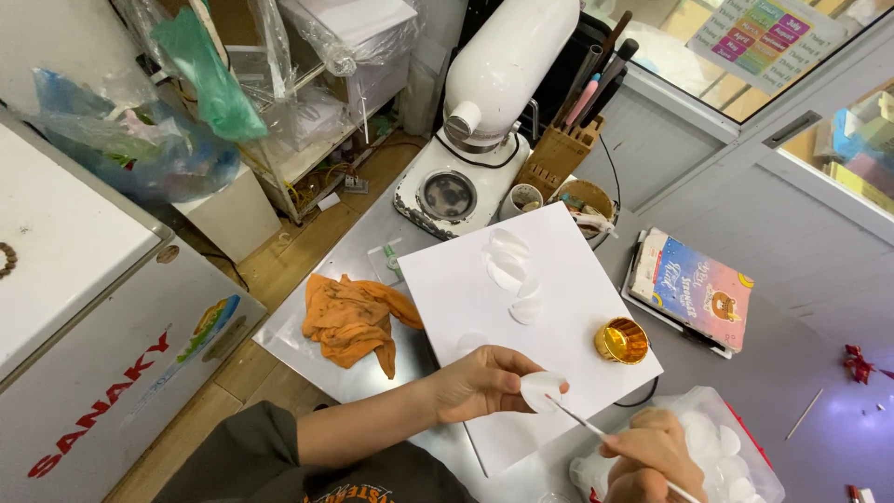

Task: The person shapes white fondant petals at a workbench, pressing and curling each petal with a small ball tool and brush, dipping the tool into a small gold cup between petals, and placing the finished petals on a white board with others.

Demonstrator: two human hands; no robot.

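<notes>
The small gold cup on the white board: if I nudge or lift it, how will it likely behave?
The gold cup looks like thin, pleated foil, so it is probably very light and would dent under a firm pinch. It stands alone on the smooth white board, so a nudge would likely slide it easily. Its short, wide shape suggests it would rather skid than tip.

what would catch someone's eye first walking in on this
Likely the left hand holding a white disc over the white board, with the right hand touching a thin brush to it. Next, the shiny gold cup at the board's right edge and the crumpled orange cloth to its left.
</notes>
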